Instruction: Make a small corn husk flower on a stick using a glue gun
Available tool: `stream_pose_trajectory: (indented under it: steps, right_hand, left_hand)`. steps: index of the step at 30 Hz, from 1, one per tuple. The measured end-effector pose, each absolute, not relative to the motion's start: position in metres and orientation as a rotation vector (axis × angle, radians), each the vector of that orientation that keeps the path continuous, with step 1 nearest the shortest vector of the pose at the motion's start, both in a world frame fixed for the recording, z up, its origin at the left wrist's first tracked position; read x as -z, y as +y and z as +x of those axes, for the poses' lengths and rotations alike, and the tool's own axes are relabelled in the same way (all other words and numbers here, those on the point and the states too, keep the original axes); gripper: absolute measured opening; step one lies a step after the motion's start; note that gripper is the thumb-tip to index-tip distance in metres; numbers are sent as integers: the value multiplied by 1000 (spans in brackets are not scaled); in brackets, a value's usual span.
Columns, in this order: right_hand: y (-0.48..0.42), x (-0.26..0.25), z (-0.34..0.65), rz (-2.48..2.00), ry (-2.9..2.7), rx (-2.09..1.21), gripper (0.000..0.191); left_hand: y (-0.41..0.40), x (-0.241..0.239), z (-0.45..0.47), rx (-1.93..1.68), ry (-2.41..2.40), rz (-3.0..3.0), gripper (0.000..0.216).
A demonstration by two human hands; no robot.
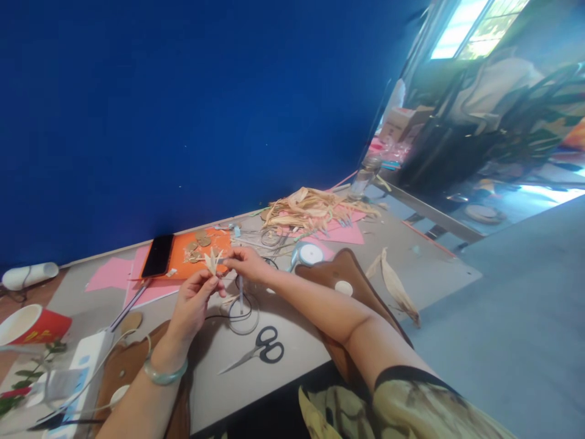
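Observation:
My left hand (pixel 192 305) and my right hand (pixel 247 263) meet above the grey table (pixel 297 341). Both pinch a small pale piece made of dried husk strips (pixel 212 261), its pointed tips fanning upward. The left fingers close on its lower part, and the right fingertips close on its side. A thin white stick (pixel 241 292) hangs down below the right hand. My left wrist wears a pale green bangle (pixel 164 373).
Black-handled scissors (pixel 262 349) lie near the table's front edge. A black phone (pixel 158 255) rests on orange paper (pixel 183 268) over pink sheets. A heap of dried husks (pixel 315 210) lies at the back. A red paper cup (pixel 31 326) and a white power strip (pixel 85 360) are at left.

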State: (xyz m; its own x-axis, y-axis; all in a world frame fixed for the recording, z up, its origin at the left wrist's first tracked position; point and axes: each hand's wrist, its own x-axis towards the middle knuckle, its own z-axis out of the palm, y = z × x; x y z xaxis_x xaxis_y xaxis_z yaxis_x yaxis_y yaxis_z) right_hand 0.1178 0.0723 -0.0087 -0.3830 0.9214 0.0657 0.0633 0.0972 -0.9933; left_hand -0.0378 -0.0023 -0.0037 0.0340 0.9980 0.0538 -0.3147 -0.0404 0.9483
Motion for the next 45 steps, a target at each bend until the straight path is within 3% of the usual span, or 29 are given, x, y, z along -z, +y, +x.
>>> stream_pose_trajectory:
  steps: [10, 45]
  right_hand:
    - [62, -12, 124, -970, -1486, -1449, 20]
    - [49, -18, 127, -593, -1720, -1323, 13]
  left_hand:
    - [-1, -4, -38, -1414, 911, 955, 16]
    - [-6, -19, -32, -1285, 1002, 1057, 30]
